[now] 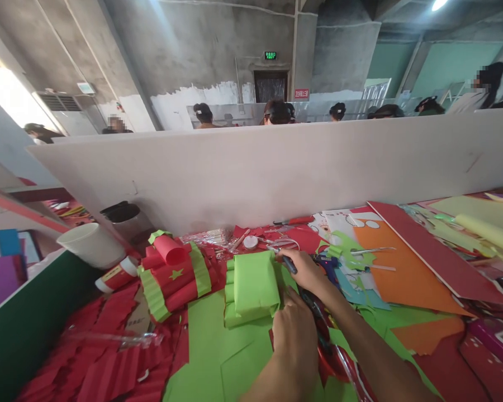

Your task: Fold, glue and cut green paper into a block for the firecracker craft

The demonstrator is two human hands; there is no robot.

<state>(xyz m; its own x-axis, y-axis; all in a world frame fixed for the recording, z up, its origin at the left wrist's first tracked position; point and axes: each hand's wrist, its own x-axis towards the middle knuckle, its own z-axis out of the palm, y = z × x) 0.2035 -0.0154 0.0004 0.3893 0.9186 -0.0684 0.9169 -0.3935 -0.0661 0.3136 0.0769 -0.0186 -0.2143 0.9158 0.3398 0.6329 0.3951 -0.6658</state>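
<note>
A light green paper-covered box [255, 282], with rolled green tubes along its left side, sits on green sheets [209, 346]. My left hand [295, 324] is at its right edge, fingers closed on shaded green paper beside the box; the fingertips are partly hidden. Just beyond, my right hand [304, 271] grips a slim dark pen-like tool [290, 264]; its exact kind is unclear. To the left stands a red and green paper model [176, 274] with a yellow star and rolled red tubes.
Pleated red paper [113, 363] covers the left front. A white cup [92, 245] stands behind it. A blue glue gun [329, 265], scissors [373, 250] and orange card [402, 273] lie right. A tall white board [276, 173] borders the back; people sit beyond it.
</note>
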